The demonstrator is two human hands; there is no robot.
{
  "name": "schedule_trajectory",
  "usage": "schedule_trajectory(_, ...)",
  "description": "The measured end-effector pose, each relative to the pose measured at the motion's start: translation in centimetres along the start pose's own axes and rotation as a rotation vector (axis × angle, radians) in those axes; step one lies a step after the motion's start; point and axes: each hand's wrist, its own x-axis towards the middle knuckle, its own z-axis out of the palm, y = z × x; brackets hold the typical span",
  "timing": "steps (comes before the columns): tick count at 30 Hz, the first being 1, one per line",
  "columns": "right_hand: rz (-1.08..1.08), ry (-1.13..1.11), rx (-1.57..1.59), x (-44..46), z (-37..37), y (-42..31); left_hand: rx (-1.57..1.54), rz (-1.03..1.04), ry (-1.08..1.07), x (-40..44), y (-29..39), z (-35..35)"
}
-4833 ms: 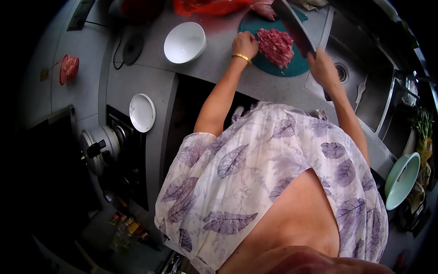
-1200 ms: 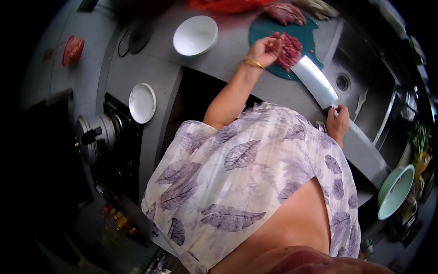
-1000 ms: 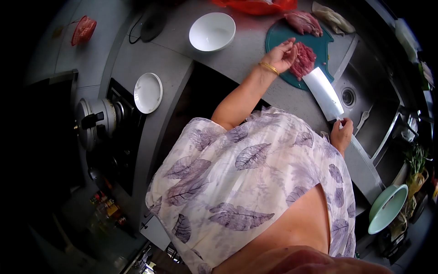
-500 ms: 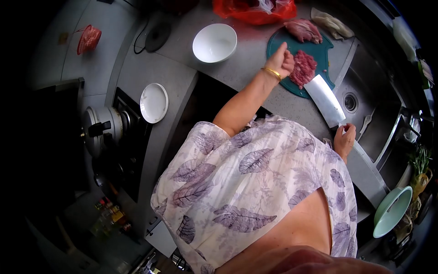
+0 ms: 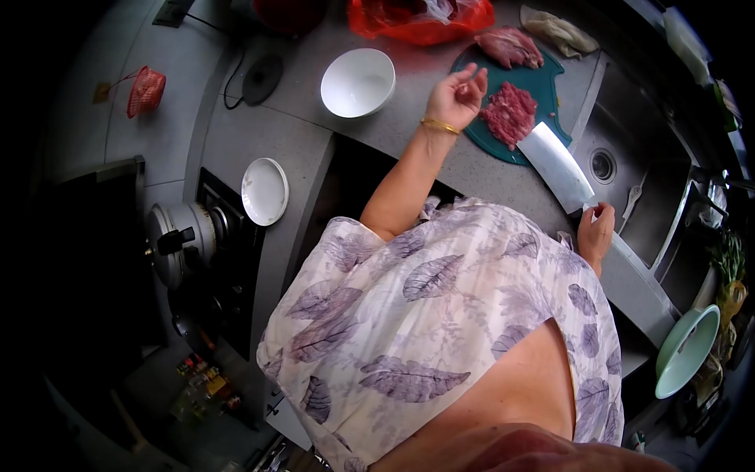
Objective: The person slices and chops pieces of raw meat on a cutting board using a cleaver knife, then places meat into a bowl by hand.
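Observation:
My right hand (image 5: 596,229) is closed round the handle of a cleaver (image 5: 557,165); its wide blade points up-left, the tip at the edge of the green cutting board (image 5: 553,75). On the board lies a pile of chopped raw meat (image 5: 510,114), with a larger piece of raw meat (image 5: 510,46) behind it. My left hand (image 5: 458,97), with a gold bangle at the wrist, is raised beside the pile, palm partly up and fingers curled. Something small and pinkish shows at those fingers; whether it is meat I cannot tell. A white bowl (image 5: 358,82) stands to its left.
A red plastic bag (image 5: 421,23) and a cloth (image 5: 558,31) lie at the back. The sink (image 5: 629,126) is on the right, a pale green basin (image 5: 686,354) below it. White dishes (image 5: 265,192) stand near the stove, which holds a pressure cooker (image 5: 177,236).
My left hand has moved left off the chopped meat, turned its palm up and loosened its fingers somewhat. My right hand and the cleaver have hardly moved. The view has shifted slightly.

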Motion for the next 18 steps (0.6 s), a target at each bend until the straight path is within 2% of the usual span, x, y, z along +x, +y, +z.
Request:
schedule_trajectory(3,-0.005,-0.003,0.006,0.3,0.0,-0.2,0.100,-0.051,-0.182,-1.2,-0.6,-0.9)
schedule_trajectory(4,-0.002,-0.006,0.007,0.4,0.0,-0.3,0.131,-0.177,-0.149,-0.8,-0.6,-1.6)
schedule_trajectory(7,-0.011,0.009,0.031,0.4,0.3,-0.1,0.114,-0.437,-0.448,-0.1,-0.8,-3.3)
schedule_trajectory(8,-0.032,0.006,0.021,0.4,0.4,0.1,0.207,-0.369,-0.239,0.0,-0.8,-3.2)
schedule_trajectory(10,-0.031,-0.010,0.022,0.4,0.4,0.3,0.320,-0.288,-0.290,-0.4,0.2,-3.0)
schedule_trajectory(12,-0.028,-0.007,0.021,0.4,0.1,0.5,0.440,-0.110,-0.353,-1.5,2.5,-2.0)
schedule_trajectory(15,-0.019,-0.007,0.028,0.2,-0.2,0.9,0.834,0.415,-0.144,-3.2,7.1,-1.0)
schedule_trajectory(17,-0.009,-0.010,0.040,-0.1,-0.1,1.3,1.184,0.859,0.331,-3.3,10.1,-1.2)
schedule_trajectory(18,-0.003,-0.007,0.047,-0.2,-0.1,1.3,1.357,0.950,0.373,-2.8,11.7,-1.9)
